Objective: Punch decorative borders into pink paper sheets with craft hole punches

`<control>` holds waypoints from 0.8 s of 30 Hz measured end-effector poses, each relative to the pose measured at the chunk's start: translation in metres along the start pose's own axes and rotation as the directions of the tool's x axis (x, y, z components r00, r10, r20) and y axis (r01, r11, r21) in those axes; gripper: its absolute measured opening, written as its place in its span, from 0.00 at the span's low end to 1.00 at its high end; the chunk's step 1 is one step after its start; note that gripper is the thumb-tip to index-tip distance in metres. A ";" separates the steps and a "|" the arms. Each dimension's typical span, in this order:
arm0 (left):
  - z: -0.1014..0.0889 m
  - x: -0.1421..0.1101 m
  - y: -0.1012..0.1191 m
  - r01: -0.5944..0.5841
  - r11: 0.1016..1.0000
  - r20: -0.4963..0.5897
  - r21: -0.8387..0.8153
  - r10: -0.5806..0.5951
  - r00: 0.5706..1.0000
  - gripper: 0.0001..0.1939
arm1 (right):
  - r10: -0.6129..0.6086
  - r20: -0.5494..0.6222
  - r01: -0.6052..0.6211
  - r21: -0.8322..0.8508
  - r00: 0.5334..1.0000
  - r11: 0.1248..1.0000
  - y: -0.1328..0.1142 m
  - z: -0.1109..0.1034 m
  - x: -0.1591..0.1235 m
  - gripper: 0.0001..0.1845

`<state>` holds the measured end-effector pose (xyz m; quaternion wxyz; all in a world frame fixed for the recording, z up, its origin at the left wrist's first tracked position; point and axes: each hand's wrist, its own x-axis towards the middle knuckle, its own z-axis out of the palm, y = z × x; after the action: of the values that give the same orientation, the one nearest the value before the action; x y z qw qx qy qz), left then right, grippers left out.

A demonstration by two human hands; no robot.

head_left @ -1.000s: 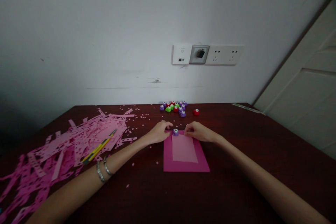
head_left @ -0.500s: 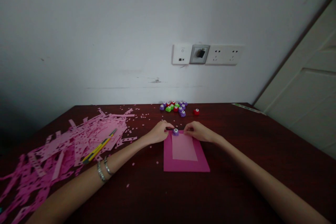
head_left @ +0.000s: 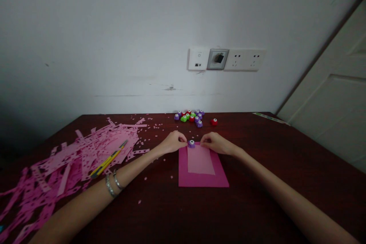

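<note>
A small purple punch [head_left: 191, 143] sits on the far edge of a light pink sheet [head_left: 200, 162], which lies on a larger dark pink sheet [head_left: 203, 178]. My left hand [head_left: 172, 142] rests just left of the punch, fingers curled and pinched at it. From the right, my right hand [head_left: 215, 142] touches the punch with its fingertips closed in. Both forearms stretch across the dark wooden table [head_left: 257, 183]; bracelets circle the left wrist.
A cluster of several small purple, red and green punches [head_left: 190, 117] and a lone red one [head_left: 214, 122] lie near the wall. A heap of pink paper strips [head_left: 71, 160] with a yellow utility knife [head_left: 107, 160] covers the left. A door stands at the right.
My left fingers have closed in slightly toward the purple punch. Little else has moved.
</note>
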<state>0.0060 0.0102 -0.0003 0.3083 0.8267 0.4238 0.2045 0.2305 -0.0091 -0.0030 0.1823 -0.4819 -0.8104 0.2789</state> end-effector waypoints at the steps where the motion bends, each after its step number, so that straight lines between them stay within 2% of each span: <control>1: 0.000 0.000 0.000 0.005 1.000 0.000 0.007 -0.005 1.000 0.08 | 0.000 -0.002 0.000 0.000 1.000 1.000 0.000 0.000 0.000 0.10; 24: 0.002 0.001 -0.005 0.026 0.999 -0.015 0.022 -0.025 1.000 0.07 | 0.000 -0.016 0.000 -0.001 1.000 1.000 -0.003 -0.001 -0.001 0.10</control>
<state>0.0050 0.0124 -0.0054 0.2985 0.8232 0.4389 0.2016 0.2297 -0.0110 -0.0003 0.1884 -0.4843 -0.8090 0.2749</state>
